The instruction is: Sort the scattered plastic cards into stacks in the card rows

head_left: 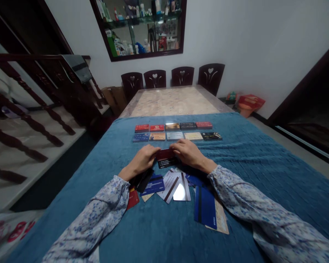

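Both hands on one red card (165,153), frame center.
L hand (141,161) & R hand (188,153) pinched its ends above loose cards (178,186).

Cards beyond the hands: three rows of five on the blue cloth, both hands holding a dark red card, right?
No: the head view shows two rows of five on the blue cloth. The left hand and right hand hold the dark red card.

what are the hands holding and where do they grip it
A dark red card, by its two short ends: left hand on the left end, right hand on the right end.
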### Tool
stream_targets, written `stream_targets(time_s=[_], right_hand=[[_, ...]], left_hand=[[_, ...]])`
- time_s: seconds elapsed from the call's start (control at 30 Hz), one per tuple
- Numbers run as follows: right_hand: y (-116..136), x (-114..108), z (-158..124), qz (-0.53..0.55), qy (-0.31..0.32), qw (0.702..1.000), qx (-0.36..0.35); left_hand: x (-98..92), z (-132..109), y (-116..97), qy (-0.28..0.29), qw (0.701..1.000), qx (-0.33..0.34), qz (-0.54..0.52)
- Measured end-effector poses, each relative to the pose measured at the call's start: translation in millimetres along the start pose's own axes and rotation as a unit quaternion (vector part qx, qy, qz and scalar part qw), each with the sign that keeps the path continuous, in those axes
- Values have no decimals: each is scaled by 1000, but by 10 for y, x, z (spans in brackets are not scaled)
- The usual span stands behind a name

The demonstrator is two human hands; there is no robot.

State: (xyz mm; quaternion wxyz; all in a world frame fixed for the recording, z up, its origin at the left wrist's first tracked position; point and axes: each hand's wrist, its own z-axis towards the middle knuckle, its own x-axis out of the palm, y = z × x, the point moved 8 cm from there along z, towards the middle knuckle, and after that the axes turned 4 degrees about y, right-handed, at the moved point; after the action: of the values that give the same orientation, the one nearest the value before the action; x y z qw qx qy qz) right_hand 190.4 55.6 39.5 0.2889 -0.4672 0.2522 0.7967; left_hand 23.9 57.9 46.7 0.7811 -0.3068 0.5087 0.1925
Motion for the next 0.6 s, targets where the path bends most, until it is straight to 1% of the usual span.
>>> stream_targets(time_s=[0.1,0.17,0.3,0.47,0.6], right_hand=[[-17,40,5,-7,24,1000,16],[-24,74,9,-10,46,998,29],[-11,134,4,-12,79,996,43],[21,174,-2,-18,88,995,42],[40,171,7,-27,83,995,38]], left_hand=[[43,-4,68,-9,1000,-28,0],[81,-8,101,-5,999,-44,-2],[138,-18,127,-2,998,-55,-5],[184,-34,171,-8,997,-72,-3],[173,-34,153,-13,997,-76,0]])
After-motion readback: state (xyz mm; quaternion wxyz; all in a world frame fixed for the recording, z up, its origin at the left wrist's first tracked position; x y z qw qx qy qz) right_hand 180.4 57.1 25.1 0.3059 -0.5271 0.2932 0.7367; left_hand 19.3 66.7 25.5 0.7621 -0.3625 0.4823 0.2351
